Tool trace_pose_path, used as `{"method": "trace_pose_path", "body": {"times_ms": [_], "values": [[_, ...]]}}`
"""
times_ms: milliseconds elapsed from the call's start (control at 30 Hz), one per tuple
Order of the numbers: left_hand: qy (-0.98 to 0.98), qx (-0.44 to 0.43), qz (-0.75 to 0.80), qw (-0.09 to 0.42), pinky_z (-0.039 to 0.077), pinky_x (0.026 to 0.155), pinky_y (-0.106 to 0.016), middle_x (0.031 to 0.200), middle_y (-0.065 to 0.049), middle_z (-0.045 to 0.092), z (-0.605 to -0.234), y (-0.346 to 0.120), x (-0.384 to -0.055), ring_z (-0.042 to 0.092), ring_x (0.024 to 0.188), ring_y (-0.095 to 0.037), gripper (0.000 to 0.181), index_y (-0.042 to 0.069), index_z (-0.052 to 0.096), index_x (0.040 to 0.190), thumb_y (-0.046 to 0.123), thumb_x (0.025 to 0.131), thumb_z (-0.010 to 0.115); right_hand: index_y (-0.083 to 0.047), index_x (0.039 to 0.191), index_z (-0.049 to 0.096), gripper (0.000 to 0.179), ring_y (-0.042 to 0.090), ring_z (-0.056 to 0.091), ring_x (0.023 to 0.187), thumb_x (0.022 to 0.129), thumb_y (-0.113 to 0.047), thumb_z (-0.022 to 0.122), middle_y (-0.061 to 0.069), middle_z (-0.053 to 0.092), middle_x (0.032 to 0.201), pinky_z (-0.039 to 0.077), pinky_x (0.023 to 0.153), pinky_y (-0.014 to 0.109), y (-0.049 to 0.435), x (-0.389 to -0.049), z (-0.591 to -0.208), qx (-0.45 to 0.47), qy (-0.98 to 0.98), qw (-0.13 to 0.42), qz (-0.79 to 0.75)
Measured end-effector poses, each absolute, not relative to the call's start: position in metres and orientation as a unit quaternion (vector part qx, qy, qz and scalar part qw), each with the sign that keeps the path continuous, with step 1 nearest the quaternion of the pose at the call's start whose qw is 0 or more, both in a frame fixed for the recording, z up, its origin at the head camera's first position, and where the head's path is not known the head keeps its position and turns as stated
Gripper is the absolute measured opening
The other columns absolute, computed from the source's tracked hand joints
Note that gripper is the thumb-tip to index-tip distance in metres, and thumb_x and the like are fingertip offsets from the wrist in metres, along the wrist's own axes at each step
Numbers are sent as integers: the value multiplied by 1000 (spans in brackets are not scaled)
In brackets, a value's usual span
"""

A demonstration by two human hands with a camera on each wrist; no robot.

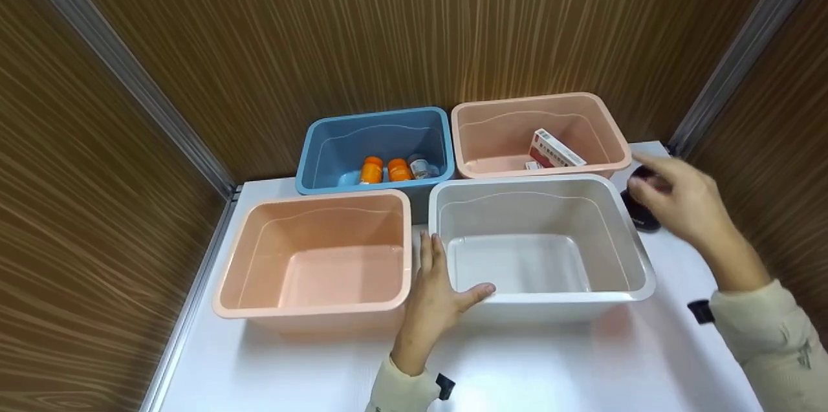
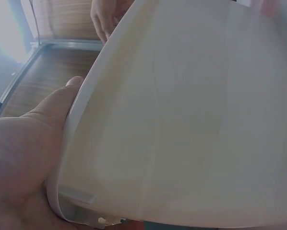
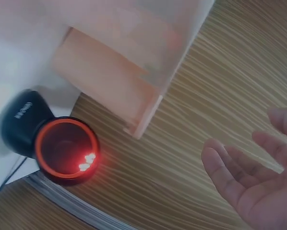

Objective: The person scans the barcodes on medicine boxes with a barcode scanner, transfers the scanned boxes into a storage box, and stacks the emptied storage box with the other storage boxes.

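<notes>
At the near left corner of a white plastic bin (image 1: 517, 299), my left hand (image 1: 432, 302) rests with its fingers stretched along the outer side and its thumb over the front rim. In the left wrist view the thumb (image 2: 54, 103) lies along the bin's edge (image 2: 158, 120). My right hand (image 1: 692, 202) hangs in the air right of the bins, holding nothing. Below and beside it stands a black barcode scanner (image 1: 642, 218), partly covered by the hand. The right wrist view shows loosely bent fingers apart from the scanner, whose orange-rimmed round window (image 3: 66, 151) glows red.
Behind stand a blue bin (image 1: 375, 116) with orange bottles (image 1: 371, 171) and a clear bottle (image 1: 419, 167), and a pink bin (image 1: 540, 101) with a red-and-white medicine box (image 1: 557, 149). Another pink bin (image 1: 317, 310) stands front left. Wood-patterned walls (image 1: 388, 24) enclose the white table (image 1: 310, 373).
</notes>
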State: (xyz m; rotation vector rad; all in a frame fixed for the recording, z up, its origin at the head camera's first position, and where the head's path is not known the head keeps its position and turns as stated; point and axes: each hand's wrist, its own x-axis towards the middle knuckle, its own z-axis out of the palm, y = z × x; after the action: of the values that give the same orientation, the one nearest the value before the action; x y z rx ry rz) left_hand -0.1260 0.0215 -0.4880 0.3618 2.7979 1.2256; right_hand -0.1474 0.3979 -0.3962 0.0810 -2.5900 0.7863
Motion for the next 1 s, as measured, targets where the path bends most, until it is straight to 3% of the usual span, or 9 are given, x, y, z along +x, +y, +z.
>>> {"method": "trace_pose_path", "body": {"times_ms": [67, 133, 200, 300, 433, 533, 800, 1000], "values": [[910, 114, 397, 40, 30, 113, -55, 168, -14, -2, -488, 21, -126, 19, 149, -43, 128, 3, 11, 162, 71, 74, 76, -2, 135, 63, 43, 28, 61, 101, 94, -12, 71, 24, 64, 121, 46, 92, 50, 396, -140, -408, 49, -934, 217, 280], [910, 112, 397, 44, 29, 114, -55, 169, -13, -3, -487, 21, -126, 18, 149, -42, 129, 4, 11, 162, 72, 74, 75, 0, 137, 60, 46, 43, 58, 114, 94, -12, 72, 29, 58, 132, 43, 97, 57, 394, -133, -421, 62, -937, 201, 278], [910, 110, 398, 48, 29, 114, -56, 168, -13, -4, -487, 21, -126, 17, 149, -42, 129, 5, 10, 162, 72, 74, 75, 2, 141, 54, 52, 57, 46, 124, 95, -14, 71, 35, 47, 141, 34, 99, 72, 393, -126, -432, 66, -943, 168, 281], [910, 110, 396, 49, 29, 113, -57, 168, -14, -3, -486, 21, -126, 18, 149, -43, 128, 5, 10, 162, 71, 75, 75, 2, 150, 42, 66, 66, 32, 129, 97, -24, 69, 38, 30, 152, 25, 99, 80, 390, -119, -446, 55, -953, 104, 279], [911, 113, 394, 49, 30, 112, -56, 168, -15, -2, -486, 20, -126, 18, 149, -43, 127, 3, 11, 162, 70, 76, 75, 2, 157, 29, 78, 67, 28, 132, 97, -30, 69, 38, 16, 158, 25, 99, 80, 387, -116, -458, 41, -961, 31, 270], [909, 115, 397, 48, 30, 112, -57, 168, -16, -2, -486, 20, -126, 18, 149, -43, 126, 3, 11, 161, 69, 77, 75, 4, 157, 24, 81, 65, 27, 134, 96, -24, 68, 37, 10, 159, 27, 100, 78, 385, -116, -461, 38, -963, 4, 268], [909, 132, 393, 35, 26, 115, -56, 167, -19, -3, -486, 19, -127, 13, 150, -42, 119, 0, 12, 161, 65, 82, 73, 17, 153, 12, 77, 59, 24, 139, 91, 2, 55, 40, 4, 158, 30, 105, 68, 384, -117, -461, 70, -966, 1, 249], [910, 144, 387, 34, 22, 116, -55, 166, -23, -3, -482, 20, -129, 12, 150, -43, 101, -5, 14, 159, 52, 94, 66, 21, 151, 9, 76, 62, 24, 137, 89, 6, 50, 44, 1, 155, 31, 105, 68, 379, -118, -462, 73, -971, 6, 226]]}}
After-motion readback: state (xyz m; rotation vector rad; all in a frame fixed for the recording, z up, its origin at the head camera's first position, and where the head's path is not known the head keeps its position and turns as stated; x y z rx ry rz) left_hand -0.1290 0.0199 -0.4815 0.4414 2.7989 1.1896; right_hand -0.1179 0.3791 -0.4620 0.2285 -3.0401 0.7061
